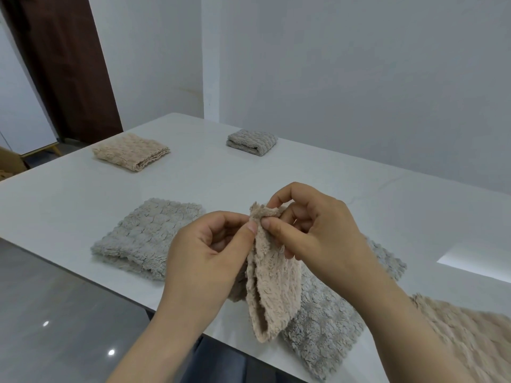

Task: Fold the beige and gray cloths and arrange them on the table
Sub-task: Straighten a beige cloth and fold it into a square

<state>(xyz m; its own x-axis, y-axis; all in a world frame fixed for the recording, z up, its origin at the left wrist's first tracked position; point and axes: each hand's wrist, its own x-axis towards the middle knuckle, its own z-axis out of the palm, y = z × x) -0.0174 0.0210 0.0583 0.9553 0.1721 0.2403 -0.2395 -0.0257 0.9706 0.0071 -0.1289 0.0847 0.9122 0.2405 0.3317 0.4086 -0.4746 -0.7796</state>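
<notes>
left hand (204, 252): thumb and forefinger pinching beige cloth (272, 294) top edge
right hand (318, 230): pinching same edge, alongside
beige cloth: hanging doubled over table (221, 175) near edge
hidden: hands are covering part of gray cloth (326, 322); frame is cutting off second beige cloth (470, 333)

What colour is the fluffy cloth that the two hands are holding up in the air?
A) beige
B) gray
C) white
A: the left hand and right hand both pinch the top of the beige cloth, which hangs down from them, while a gray cloth lies flat on the table to the left.
</notes>
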